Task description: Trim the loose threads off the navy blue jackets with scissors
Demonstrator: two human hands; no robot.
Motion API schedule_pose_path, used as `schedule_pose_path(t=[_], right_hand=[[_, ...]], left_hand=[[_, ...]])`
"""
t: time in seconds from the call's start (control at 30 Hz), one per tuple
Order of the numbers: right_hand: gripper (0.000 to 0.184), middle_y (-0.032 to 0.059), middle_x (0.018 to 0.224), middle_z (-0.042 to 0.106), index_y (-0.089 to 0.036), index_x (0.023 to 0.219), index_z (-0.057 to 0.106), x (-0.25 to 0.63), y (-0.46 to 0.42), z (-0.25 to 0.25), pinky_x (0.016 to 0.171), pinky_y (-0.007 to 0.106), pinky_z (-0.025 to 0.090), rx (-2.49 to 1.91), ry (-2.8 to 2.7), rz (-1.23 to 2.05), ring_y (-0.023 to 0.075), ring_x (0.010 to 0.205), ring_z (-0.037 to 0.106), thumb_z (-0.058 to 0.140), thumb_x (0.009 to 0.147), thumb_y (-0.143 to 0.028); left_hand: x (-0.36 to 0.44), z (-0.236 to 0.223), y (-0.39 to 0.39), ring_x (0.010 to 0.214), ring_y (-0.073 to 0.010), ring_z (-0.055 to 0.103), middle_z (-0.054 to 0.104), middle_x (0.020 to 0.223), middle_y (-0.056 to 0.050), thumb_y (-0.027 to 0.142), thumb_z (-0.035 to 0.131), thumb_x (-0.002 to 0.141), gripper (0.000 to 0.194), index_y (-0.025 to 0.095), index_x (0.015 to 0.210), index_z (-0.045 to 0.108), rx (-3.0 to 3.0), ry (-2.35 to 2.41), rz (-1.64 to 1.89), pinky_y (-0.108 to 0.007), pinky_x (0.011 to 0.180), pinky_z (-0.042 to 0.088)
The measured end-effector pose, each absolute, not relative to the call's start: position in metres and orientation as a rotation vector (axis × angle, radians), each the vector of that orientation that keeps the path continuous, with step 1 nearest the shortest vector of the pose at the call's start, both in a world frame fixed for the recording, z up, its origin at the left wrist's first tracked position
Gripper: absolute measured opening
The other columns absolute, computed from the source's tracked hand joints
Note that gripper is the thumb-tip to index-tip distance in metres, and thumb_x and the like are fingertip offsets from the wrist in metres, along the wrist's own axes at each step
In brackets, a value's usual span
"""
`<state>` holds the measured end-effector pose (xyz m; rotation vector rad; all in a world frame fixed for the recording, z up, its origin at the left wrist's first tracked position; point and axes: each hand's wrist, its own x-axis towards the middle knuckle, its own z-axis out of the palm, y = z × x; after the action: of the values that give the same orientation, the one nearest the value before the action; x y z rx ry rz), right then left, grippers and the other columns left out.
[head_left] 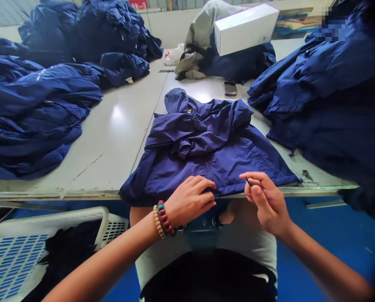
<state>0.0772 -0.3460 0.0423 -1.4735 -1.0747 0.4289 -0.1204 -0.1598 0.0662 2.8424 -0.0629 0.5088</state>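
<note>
Currently, the navy nylon jacket [206,147] lies bunched on the table [111,147], overhanging its near edge. The fabric handles light, soft and slippery; take hold at the hem [137,195]. The left hand [190,201] curls closed on that hem; the right hand [266,205] pinches a small black implement [248,181].

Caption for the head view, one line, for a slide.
Head view: left hand at the hem of a navy hooded jacket on a worktable, right hand pinching a small dark item.
</note>
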Motion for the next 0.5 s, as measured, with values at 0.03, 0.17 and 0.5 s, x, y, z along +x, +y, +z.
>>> schedule_pose_path(t=[0.03,0.17,0.5], right_hand=[[0.041,-0.0013,0.073,0.055,-0.026,0.135,0.066,0.072,-0.354,0.034,0.051,0.029,0.041,-1.482,-1.041,0.440,0.0150,0.056,0.048,0.053,0.110,-0.055],[0.039,-0.0007,0.075,0.056,-0.025,0.137,0.065,0.060,-0.366,0.009,0.052,0.028,0.041,-1.452,-0.943,0.551,0.0156,0.058,0.050,0.054,0.110,-0.051],[0.033,-0.0021,0.074,0.052,-0.028,0.128,0.068,0.046,-0.357,0.009,0.049,0.025,0.038,-1.345,-0.695,0.613,0.0133,0.056,0.043,0.055,0.110,-0.052]], left_hand=[[-0.123,0.062,-0.160,0.120,-0.0251,0.066,0.074,0.131,-0.007,0.028,0.067,0.105,0.012,0.023,0.098,0.075,2.837,-0.066,0.516,-0.042,0.100,0.051],[-0.126,0.055,-0.160,0.132,-0.0264,0.063,0.072,0.142,-0.006,0.022,0.072,0.101,0.013,0.027,0.112,0.077,2.796,-0.025,0.476,-0.045,0.110,0.050],[-0.142,0.108,-0.206,0.127,-0.0306,0.070,0.075,0.136,-0.010,0.038,0.068,0.104,0.033,0.031,0.136,0.074,2.191,0.179,0.529,-0.045,0.105,0.060]])
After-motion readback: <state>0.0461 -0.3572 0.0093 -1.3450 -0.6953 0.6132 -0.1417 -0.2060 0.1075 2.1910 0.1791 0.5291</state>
